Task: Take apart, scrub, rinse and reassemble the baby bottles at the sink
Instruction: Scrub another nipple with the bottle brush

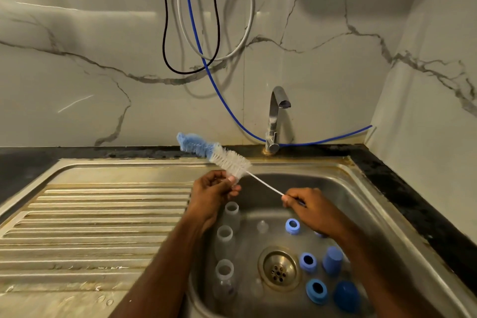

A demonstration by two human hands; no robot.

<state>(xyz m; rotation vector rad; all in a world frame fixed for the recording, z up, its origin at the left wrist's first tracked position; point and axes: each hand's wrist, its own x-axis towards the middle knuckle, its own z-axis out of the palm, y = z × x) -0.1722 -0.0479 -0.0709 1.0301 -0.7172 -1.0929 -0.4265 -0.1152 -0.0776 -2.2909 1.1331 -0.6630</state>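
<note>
A bottle brush (pixel 214 151) with blue and white bristles slants over the sink's back rim. My right hand (pixel 313 210) pinches its thin white wire handle. My left hand (pixel 215 192) pinches the white bristles at the brush's lower end. Below, in the steel sink basin (pixel 343 196), three clear open bottle bodies (pixel 225 236) stand in a row on the left. Three blue collar rings (pixel 308 262) lie on the right, with a light blue cap (pixel 332 261) and a dark blue cap (pixel 346 293). A clear nipple (pixel 262 226) sits near the middle, above the drain (pixel 280 268).
A chrome tap (pixel 276 116) stands behind the basin with no water running. The ribbed steel drainboard (pixel 98 224) spreads to the left. Black, grey and blue hoses (pixel 204 54) hang on the marble wall. A black countertop (pixel 413 201) borders the sink on the right.
</note>
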